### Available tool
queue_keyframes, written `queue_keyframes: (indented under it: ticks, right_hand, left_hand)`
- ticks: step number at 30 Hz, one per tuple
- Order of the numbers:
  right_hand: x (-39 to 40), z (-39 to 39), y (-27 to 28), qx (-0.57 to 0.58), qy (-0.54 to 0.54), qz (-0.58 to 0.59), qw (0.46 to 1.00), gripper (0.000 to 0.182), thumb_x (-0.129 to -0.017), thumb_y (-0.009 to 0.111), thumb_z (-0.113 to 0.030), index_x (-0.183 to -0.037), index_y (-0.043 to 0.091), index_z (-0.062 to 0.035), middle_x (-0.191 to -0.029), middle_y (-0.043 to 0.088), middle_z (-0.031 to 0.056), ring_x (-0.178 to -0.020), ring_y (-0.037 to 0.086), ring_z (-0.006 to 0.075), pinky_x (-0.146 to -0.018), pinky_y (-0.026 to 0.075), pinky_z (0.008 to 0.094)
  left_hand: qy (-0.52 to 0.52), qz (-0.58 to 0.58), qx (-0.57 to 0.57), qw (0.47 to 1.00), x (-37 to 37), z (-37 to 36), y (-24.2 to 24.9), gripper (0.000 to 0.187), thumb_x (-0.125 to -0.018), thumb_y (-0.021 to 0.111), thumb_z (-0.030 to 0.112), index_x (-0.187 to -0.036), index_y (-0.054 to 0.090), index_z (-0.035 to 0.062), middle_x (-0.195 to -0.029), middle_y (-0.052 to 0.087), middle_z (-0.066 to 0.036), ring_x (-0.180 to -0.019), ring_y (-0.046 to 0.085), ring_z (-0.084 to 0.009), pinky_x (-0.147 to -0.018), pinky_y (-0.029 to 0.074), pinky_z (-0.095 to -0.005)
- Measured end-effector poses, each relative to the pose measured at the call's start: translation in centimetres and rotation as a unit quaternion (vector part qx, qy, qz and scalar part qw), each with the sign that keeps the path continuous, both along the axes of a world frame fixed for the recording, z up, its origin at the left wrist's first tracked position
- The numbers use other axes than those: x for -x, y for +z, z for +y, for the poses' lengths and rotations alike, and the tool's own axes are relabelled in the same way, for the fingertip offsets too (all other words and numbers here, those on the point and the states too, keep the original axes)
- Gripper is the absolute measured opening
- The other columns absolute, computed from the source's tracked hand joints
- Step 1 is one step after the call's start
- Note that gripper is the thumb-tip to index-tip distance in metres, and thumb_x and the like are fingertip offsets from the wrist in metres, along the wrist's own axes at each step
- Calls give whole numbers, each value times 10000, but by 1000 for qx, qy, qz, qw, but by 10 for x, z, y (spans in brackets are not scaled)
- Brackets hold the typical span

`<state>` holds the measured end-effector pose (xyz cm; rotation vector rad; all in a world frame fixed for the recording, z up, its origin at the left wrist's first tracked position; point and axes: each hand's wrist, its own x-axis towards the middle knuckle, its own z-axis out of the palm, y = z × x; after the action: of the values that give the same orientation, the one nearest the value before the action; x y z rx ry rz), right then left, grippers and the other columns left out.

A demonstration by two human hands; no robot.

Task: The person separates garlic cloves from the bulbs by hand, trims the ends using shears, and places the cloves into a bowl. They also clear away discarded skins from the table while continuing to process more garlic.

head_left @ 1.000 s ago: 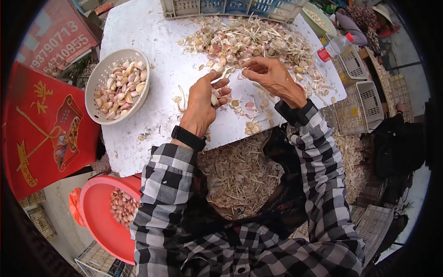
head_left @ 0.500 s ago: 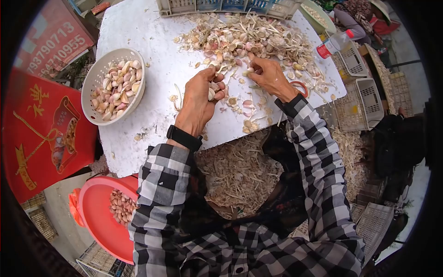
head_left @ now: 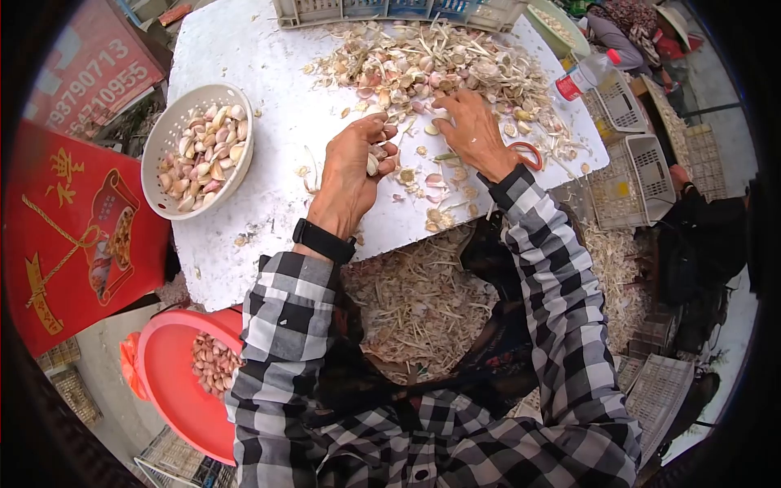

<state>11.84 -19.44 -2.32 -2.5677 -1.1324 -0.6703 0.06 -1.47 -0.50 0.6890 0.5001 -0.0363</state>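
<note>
Several garlic cloves (head_left: 374,163) rest in the curled fingers of my left hand (head_left: 351,159), which is held over the white tabletop (head_left: 277,211). My right hand (head_left: 473,134) lies at the near edge of a heap of garlic cloves and skins (head_left: 455,61), thumb and index finger apart. A pale clove (head_left: 430,128) lies by its thumb on the table. To the left of my left hand stands a white perforated colander (head_left: 152,175) with many cloves in it. Loose skins and bits of garlic (head_left: 435,191) are scattered between and below my hands.
A grey plastic crate (head_left: 342,12) borders the heap at the back. A red ring (head_left: 529,154) lies beside my right wrist, and a bottle (head_left: 587,75) is at the right. Below left is a red basin (head_left: 179,398) with reddish cloves. Peelings (head_left: 423,301) cover the ground; other people are at right.
My right hand has opened its pinch and reached slightly forward and right, toward the heap. A pale clove now lies by its thumb. My left hand still holds its cloves in nearly the same place.
</note>
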Motion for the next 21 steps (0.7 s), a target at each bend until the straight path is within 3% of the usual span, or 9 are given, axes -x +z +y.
queue_keyframes:
  ticks: [2, 3, 7, 9, 12, 14, 17, 19, 21]
  right_hand:
    - [-1, 4, -7, 17, 82, 84, 993, 238, -779, 635, -180, -925, 656, 6, -703, 588, 167, -727, 575, 360, -688, 455, 440]
    - [4, 5, -7, 70, 37, 185, 980, 216, -785, 621, -155, -909, 653, 19, -724, 598, 181, -726, 584, 367, -687, 463, 429]
    - [13, 6, -4, 52, -17, 209, 976, 223, -783, 622, -154, -908, 653, 29, -765, 624, 191, -741, 614, 345, -677, 482, 404]
    - [10, 6, 3, -19, -19, 305, 952, 236, -809, 619, -171, -939, 650, 24, -782, 649, 148, -721, 640, 242, -647, 496, 332]
    - [20, 9, 16, -169, -63, 425, 887, 218, -801, 611, -164, -931, 654, 5, -765, 650, 156, -674, 636, 219, -648, 502, 336]
    - [10, 8, 15, -171, -24, 408, 896, 223, -817, 635, -190, -958, 670, -20, -778, 655, 117, -674, 620, 165, -631, 494, 324]
    - [-3, 16, 23, -127, -54, 379, 915, 225, -807, 636, -182, -975, 671, -36, -801, 657, 141, -726, 637, 233, -672, 499, 345]
    - [-25, 21, 6, -5, 58, 191, 980, 219, -796, 623, -166, -961, 651, -26, -822, 649, 183, -775, 628, 323, -709, 493, 388]
    - [-35, 26, -11, 3, 92, 144, 985, 247, -785, 623, -159, -983, 637, -13, -806, 633, 192, -738, 607, 328, -671, 480, 393]
  left_hand:
    - [2, 2, -5, 1000, -1, 2, -1, 220, -906, 493, 96, -1105, 514, 5, -881, 559, -76, -674, 496, -129, -464, 384, -216]
    - [2, -2, -4, 1000, -1, 1, -1, 216, -906, 494, 100, -1098, 520, 5, -880, 559, -75, -675, 496, -129, -466, 385, -216]
    - [-5, -10, -10, 1000, -1, -1, -3, 214, -908, 497, 112, -1091, 526, 5, -888, 560, -73, -688, 496, -130, -474, 388, -214]
    - [-6, -4, -10, 1000, 0, -3, -1, 223, -910, 496, 114, -1102, 522, 4, -893, 560, -73, -695, 494, -131, -477, 390, -213]
    - [-8, 1, -11, 1000, 1, -3, 0, 239, -913, 495, 119, -1121, 516, 2, -904, 560, -75, -707, 490, -132, -483, 394, -211]
    - [-12, -1, -12, 1000, 1, -5, 0, 247, -915, 494, 123, -1128, 514, 0, -909, 560, -76, -713, 489, -132, -486, 397, -211]
    - [-15, -8, -15, 1000, 2, -8, 3, 242, -915, 491, 125, -1119, 525, -2, -911, 560, -80, -711, 483, -129, -487, 402, -210]
    - [-14, -8, -12, 1000, 2, -8, 3, 239, -916, 482, 117, -1117, 525, -5, -911, 558, -84, -700, 479, -126, -488, 406, -209]
    - [-10, -6, -17, 1000, 1, -7, 3, 248, -916, 480, 115, -1127, 518, -10, -909, 557, -86, -693, 477, -126, -488, 406, -209]
